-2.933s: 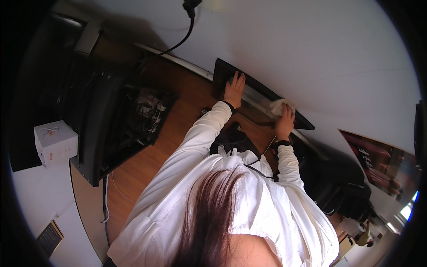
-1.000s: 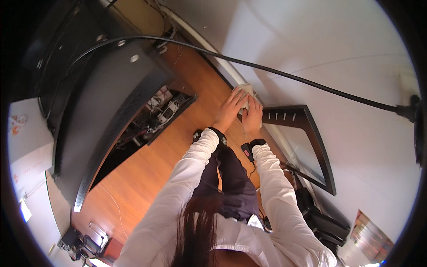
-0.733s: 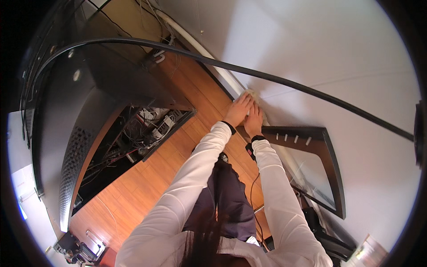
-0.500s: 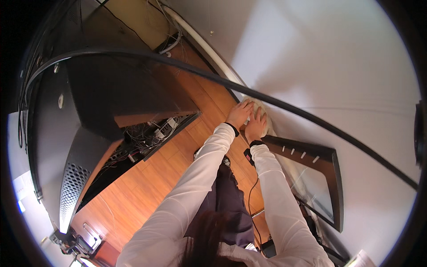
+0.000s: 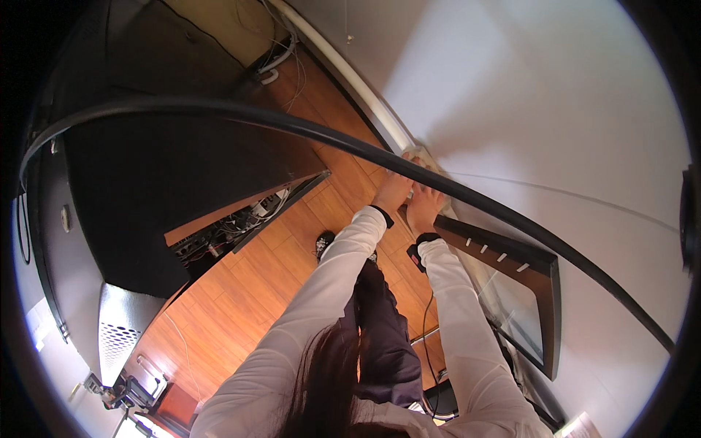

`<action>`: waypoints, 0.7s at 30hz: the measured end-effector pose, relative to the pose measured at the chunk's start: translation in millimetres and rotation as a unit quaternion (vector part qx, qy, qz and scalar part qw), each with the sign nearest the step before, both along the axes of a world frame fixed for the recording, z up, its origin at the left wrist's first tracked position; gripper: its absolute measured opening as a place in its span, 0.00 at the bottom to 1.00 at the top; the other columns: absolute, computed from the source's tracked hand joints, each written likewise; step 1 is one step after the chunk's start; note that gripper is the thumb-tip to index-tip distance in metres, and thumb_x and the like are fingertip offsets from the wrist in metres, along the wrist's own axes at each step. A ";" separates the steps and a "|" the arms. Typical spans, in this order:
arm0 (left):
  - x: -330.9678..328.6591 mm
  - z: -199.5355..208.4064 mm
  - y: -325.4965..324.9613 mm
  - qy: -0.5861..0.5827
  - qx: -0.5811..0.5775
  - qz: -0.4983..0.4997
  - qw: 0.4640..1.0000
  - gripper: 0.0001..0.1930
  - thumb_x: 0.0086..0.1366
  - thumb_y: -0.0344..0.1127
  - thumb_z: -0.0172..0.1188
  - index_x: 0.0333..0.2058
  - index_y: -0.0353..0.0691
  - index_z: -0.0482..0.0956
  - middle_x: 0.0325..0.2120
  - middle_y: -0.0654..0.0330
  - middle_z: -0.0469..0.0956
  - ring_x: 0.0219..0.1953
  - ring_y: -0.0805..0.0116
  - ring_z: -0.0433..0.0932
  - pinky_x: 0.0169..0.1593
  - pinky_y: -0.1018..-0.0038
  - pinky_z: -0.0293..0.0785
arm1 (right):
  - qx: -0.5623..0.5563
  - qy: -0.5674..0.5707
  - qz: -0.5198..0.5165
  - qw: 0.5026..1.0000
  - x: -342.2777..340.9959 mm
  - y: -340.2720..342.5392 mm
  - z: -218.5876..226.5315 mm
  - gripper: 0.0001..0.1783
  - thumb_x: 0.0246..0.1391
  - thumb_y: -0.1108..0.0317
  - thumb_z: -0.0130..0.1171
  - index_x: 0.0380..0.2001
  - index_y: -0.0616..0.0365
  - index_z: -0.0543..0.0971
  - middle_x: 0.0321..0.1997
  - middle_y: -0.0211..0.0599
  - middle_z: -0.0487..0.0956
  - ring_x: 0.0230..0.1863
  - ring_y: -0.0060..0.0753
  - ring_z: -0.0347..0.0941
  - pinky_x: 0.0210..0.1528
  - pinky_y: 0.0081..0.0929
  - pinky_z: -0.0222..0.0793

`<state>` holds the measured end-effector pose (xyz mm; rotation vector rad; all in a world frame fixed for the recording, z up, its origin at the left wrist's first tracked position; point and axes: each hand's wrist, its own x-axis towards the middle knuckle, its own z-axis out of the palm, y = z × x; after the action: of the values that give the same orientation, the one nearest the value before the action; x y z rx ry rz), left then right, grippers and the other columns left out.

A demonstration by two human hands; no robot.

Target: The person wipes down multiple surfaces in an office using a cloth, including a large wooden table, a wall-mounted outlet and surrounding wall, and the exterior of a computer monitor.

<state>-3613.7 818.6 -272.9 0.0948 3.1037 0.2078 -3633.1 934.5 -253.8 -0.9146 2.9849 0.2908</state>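
My left hand (image 5: 393,191) and my right hand (image 5: 422,212) reach forward side by side to the foot of the pale wall. Both rest on a cream, cloth-like thing (image 5: 418,154) at the end of a white pipe (image 5: 374,106); I cannot make out its kind. Fingers of the right hand are stretched out and slightly apart. Those of the left extend forward too, partly hidden behind a thick black cable (image 5: 321,130) that crosses the view. Close to my right wrist is a small black and red device (image 5: 416,258) with a thin cord.
On the left stands a large black cabinet (image 5: 168,168) with tangled wires (image 5: 237,230) in its open bottom. A dark-framed glass panel (image 5: 549,292) leans against the wall (image 5: 569,109) at right. My shoe (image 5: 325,242) is on the wooden floor (image 5: 266,281).
My view has shifted, and the black cable now crosses lower, over my fingertips. Both hands stay at the cream thing, with more of it now covered from sight.
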 end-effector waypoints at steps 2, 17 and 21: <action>-10.3 -7.6 -25.0 0.028 -0.018 0.015 0.999 0.29 0.61 0.37 0.51 0.62 0.35 0.62 0.66 0.54 0.53 0.70 0.47 0.44 0.64 0.59 0.60 | -0.073 0.002 0.022 0.997 -13.0 -24.1 -0.5 0.33 0.50 0.57 0.55 0.63 0.39 0.66 0.69 0.34 0.57 0.61 0.50 0.58 0.59 0.42 0.58; -14.4 130.0 -11.7 0.177 0.264 0.099 0.943 0.22 0.56 0.27 0.53 0.52 0.33 0.72 0.58 0.51 0.66 0.64 0.54 0.60 0.63 0.62 0.63 | -0.328 -0.095 -0.038 0.939 -16.3 -19.8 140.6 0.20 0.51 0.76 0.52 0.50 0.62 0.73 0.45 0.48 0.73 0.40 0.48 0.74 0.39 0.34 0.72; -17.3 221.3 -25.1 0.272 0.331 0.114 0.896 0.22 0.53 0.25 0.55 0.50 0.35 0.73 0.55 0.52 0.68 0.62 0.52 0.63 0.57 0.64 0.71 | -0.402 -0.032 -0.027 0.915 -18.7 -36.2 211.3 0.24 0.45 0.78 0.53 0.48 0.54 0.76 0.47 0.40 0.73 0.40 0.50 0.75 0.39 0.41 0.73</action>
<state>-3631.0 793.5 -51.6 -0.2442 3.3852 1.4753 -3651.8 898.3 -42.5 -0.8128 3.0369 -1.0199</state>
